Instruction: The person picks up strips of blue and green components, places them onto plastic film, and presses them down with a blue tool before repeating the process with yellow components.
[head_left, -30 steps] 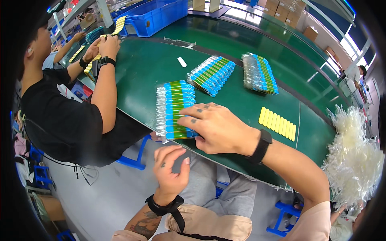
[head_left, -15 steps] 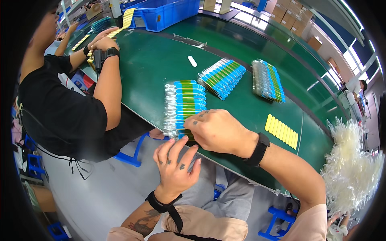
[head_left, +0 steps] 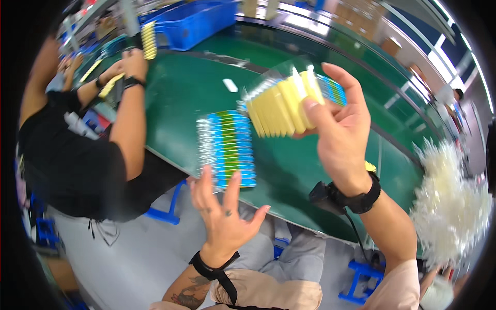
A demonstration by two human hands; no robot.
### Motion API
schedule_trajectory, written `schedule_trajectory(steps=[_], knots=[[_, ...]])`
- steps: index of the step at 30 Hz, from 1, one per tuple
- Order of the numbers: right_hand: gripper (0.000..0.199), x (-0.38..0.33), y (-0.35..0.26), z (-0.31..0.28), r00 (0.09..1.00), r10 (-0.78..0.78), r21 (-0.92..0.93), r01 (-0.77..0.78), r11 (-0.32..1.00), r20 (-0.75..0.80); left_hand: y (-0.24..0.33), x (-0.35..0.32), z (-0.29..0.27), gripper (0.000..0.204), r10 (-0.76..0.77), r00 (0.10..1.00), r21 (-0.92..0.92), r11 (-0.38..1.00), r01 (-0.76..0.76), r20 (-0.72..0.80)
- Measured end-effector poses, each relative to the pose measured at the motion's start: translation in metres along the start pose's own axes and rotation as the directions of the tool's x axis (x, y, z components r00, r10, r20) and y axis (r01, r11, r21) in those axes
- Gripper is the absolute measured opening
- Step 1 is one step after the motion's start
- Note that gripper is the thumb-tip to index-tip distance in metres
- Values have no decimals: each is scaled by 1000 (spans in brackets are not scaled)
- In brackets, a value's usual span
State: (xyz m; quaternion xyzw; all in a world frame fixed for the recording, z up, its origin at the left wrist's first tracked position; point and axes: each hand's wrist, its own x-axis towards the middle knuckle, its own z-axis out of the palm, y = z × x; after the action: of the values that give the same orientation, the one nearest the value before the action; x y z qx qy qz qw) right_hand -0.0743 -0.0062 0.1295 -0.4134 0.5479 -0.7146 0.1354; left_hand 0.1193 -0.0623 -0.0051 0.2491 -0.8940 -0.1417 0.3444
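My right hand (head_left: 341,124) is raised over the table, its thumb and fingers pinching a fanned bundle of yellow strips in clear plastic sleeves (head_left: 276,108). Below and to the left, a neat row of overlapping blue-and-green packets in clear sleeves (head_left: 230,150) lies along the table's near edge. At the near end of that row is my left hand (head_left: 222,212), fingers spread and holding nothing; I cannot tell whether its fingertips touch the packets. More blue-and-green packets (head_left: 333,90) show partly behind my right hand.
Loose yellow strips (head_left: 370,166) peek out beside my right wrist. A small white piece (head_left: 230,85) lies on the green table (head_left: 181,98). A blue bin (head_left: 191,26) stands at the far left; a pile of clear plastic sleeves (head_left: 449,206) is at right. A co-worker (head_left: 77,150) sits at left.
My right hand has risen from the near packet row and moved right, now with the yellow bundle in view. My left hand has stayed low, its fingers spreading wider.
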Motion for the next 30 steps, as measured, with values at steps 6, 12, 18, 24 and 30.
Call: schedule_trajectory(steps=[6,12,18,24,30], knots=[[16,-65,-10,-15,979,-83,-108,104,989,184,46,16,8,112,171,889,-12,981,-194,-424],[53,-152,-46,-102,977,117,-276,-65,959,180,58,-15,34,44,203,910,-550,742,-383,-360],[28,-222,-76,-161,950,215,-466,-87,881,229,90,-14,-4,17,362,926,-736,655,-173,104],[20,-252,-71,-192,949,314,-243,-298,923,31,103,-18,8,23,195,609,-625,435,649,769],[16,-250,-73,-214,906,424,-117,-420,900,11,112,-4,21,20,379,618,-714,500,489,689]])
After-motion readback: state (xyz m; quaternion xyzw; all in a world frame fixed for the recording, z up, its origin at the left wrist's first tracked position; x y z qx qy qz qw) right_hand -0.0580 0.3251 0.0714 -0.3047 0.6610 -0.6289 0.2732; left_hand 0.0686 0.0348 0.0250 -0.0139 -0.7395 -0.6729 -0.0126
